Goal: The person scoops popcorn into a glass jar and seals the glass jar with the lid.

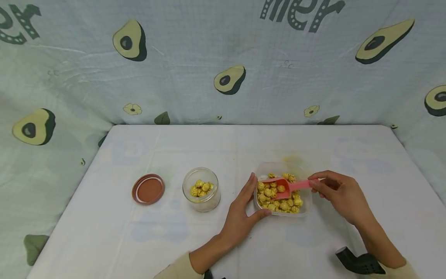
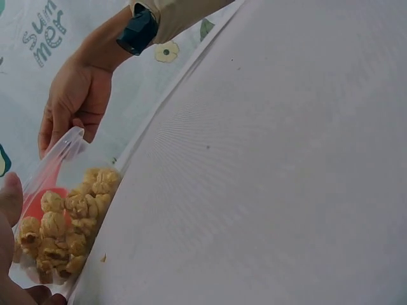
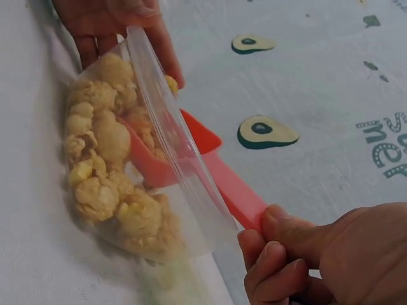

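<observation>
The right hand is pinching the pink scoop by its handle; the left hand is gripping the tub, between the table's centre and right edge.
The scoop is looking light and stiff, probably steadiest from the handle's end; the popcorn is seeming brittle and partly hiding the scoop's bowl.

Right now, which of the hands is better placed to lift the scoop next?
Likely the right hand: it pinches the pink scoop by its handle, the scoop lying among the popcorn, while the left hand holds the clear container.
</observation>
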